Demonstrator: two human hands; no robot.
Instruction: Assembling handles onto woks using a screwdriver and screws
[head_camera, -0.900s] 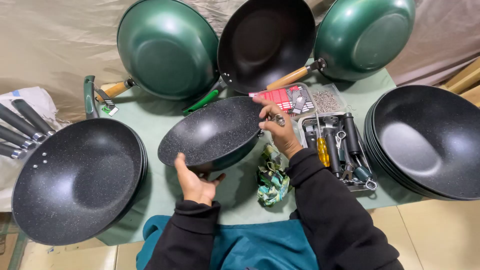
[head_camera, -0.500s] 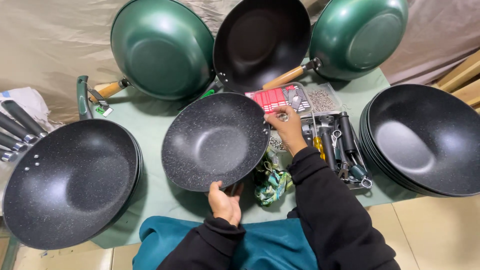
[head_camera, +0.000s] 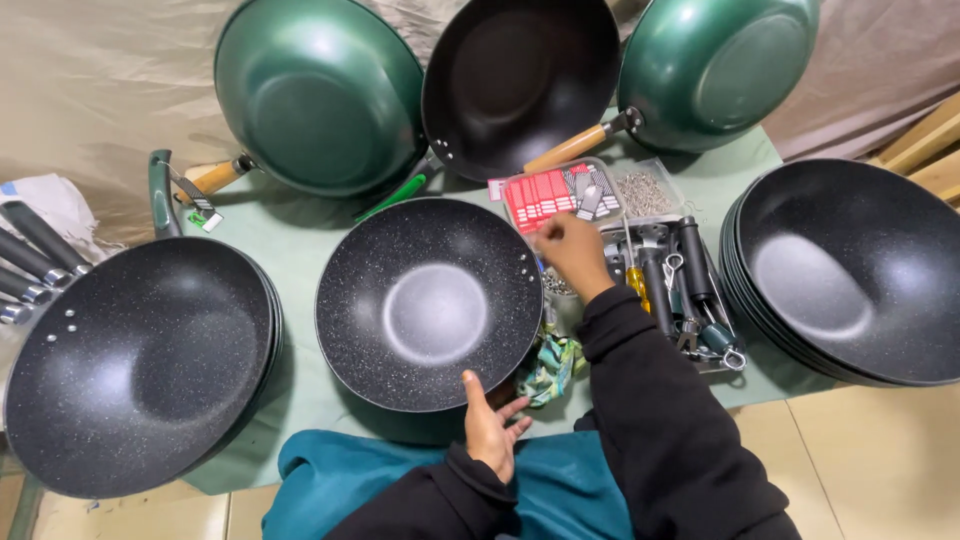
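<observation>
A speckled black pan (head_camera: 430, 305) sits in the middle of the green tabletop (head_camera: 290, 240), tipped slightly toward the person. The left hand (head_camera: 490, 425) props its near rim — thumb up against the edge, the other fingers (head_camera: 515, 412) loosely spread beneath it. The right hand (head_camera: 572, 250) is at the far right rim by the rivets, fingers curled together as if pinching something small, though what it is cannot be made out. Just beside that hand lies a tray of tools (head_camera: 680, 290) and a box of red packets (head_camera: 550, 195). Stacks of black pans stand at left (head_camera: 130, 360) and right (head_camera: 850, 270); a patterned rag (head_camera: 552, 365) lies under the pan's edge.
</observation>
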